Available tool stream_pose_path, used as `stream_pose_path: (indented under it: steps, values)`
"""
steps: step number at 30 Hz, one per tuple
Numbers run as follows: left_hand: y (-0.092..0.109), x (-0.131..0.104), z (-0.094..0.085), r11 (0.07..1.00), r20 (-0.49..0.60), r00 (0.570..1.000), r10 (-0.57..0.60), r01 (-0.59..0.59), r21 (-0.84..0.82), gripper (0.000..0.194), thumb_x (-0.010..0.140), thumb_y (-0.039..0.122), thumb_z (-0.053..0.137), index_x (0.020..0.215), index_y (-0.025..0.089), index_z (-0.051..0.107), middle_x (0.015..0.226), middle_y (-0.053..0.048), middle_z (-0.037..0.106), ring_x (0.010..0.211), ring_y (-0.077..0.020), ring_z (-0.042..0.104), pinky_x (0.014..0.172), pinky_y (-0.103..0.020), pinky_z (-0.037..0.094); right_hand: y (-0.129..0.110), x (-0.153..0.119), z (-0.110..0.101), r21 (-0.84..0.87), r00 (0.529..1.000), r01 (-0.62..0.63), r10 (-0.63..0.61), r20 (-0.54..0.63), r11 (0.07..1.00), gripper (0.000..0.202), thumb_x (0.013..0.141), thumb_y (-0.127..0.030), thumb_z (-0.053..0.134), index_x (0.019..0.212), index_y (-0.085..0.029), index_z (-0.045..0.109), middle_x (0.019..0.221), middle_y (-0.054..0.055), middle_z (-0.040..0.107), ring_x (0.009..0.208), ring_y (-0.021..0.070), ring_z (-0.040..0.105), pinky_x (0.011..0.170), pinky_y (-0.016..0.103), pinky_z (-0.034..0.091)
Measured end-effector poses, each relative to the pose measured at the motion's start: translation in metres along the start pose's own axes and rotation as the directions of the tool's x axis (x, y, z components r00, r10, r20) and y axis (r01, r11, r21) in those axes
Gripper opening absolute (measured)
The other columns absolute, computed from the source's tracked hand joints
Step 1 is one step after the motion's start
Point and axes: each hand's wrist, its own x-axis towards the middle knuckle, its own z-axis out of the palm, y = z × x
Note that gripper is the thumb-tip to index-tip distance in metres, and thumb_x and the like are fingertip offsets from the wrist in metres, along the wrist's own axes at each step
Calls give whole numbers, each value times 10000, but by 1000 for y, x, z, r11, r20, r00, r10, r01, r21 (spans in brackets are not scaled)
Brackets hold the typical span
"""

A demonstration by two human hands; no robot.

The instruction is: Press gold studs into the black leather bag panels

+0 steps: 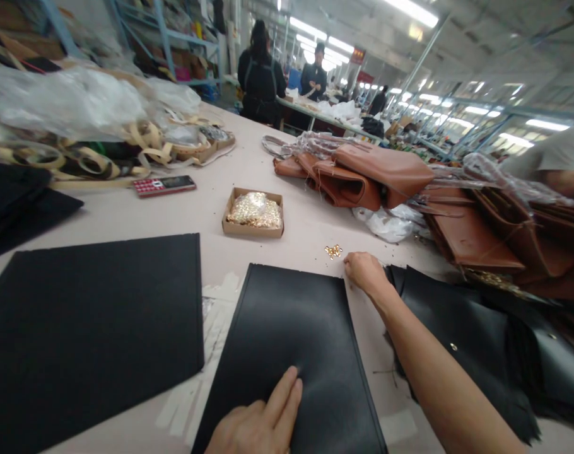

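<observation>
A black leather panel lies flat in front of me. My left hand rests on its lower part, index and middle fingers stretched out on the surface. Beyond the panel's top right corner, my right hand is on the table with its fingers curled together; what they hold, if anything, is too small to tell. Just beside it lies a small group of gold metal pieces. An open cardboard box farther back holds many more gold pieces in clear plastic.
Another black panel lies at left, with a red phone behind it. Brown leather bags fill the back right, above stacked black pieces. Plastic wrap and beige strips cover the back left. People stand beyond the table.
</observation>
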Motion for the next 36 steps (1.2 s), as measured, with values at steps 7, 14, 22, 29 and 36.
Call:
stream_pose_path:
  steps: [7,14,22,29,36]
  values:
    - [6,2,-25,989,128,992,16,3,-146,653,760,184,516,1400,77,448,1476,-155,439,796,-224,667,658,-381,593,-11,4,-6,24,994,-109,110,-8,994,332,877,-78,462,1126,57,636,1016,308,670,1009,304,647,843,351,436]
    - [6,-1,-25,980,88,996,8,10,-199,540,853,246,484,1372,98,460,1445,-138,493,847,-231,663,681,-380,574,-32,-63,-10,504,988,-42,-40,150,862,271,862,-286,546,1020,-130,701,795,62,720,709,176,677,673,261,513]
    - [6,-4,-27,984,13,1000,22,-20,-176,455,892,304,493,1293,91,509,1300,-149,595,789,-214,633,633,-346,525,-82,-179,-9,760,914,-69,-264,307,646,167,845,-288,581,851,-192,717,721,6,686,655,146,613,616,241,467]
    - [7,-5,-25,982,-8,1000,5,-7,-189,497,883,331,520,1319,98,474,1158,-116,627,772,-210,615,625,-337,501,-90,-174,-14,643,918,16,-266,294,766,177,824,-253,568,808,-217,741,759,13,726,683,173,644,648,261,455]
    - [7,-6,-25,981,-20,1000,17,-20,-192,489,879,323,525,1306,88,489,1155,-124,631,755,-201,607,609,-325,484,-95,-168,-16,573,903,-14,-235,359,820,154,794,-262,586,762,-208,727,685,11,706,615,161,626,577,250,432]
